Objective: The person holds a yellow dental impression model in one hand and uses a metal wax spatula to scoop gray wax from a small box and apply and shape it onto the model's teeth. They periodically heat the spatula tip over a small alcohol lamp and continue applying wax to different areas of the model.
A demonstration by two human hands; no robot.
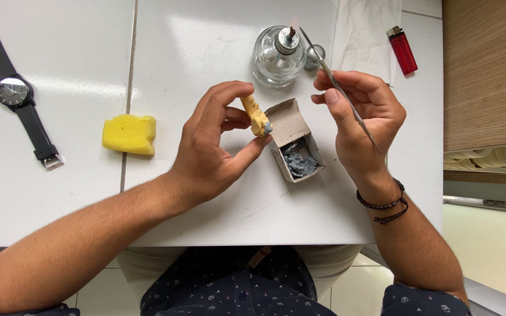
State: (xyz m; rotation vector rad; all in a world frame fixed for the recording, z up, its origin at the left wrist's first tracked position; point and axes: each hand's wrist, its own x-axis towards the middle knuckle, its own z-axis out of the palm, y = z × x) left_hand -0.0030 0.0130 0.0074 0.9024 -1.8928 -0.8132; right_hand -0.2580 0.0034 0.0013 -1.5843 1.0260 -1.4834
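Tooth model (257,114), yellow, pinched in left hand (215,140) over wax box (296,143); metal carving tool (338,88) gripped pen-like in right hand (361,114), tip held in spirit lamp (276,55) flame, likely for heating.

Open box (296,146) between hands; glass burner (277,55) behind; bare table (206,41) left of burner.

Both forearms are bare, with dark hair along them. The left hand (218,146) wears nothing at the wrist. The right hand (361,120) has two thin bands at the wrist: a dark beaded bracelet (382,203) and a dark knotted cord (395,215). The shirt (235,287) is navy with small pale printed motifs, buttoned down the front, its short sleeves showing at both lower corners.
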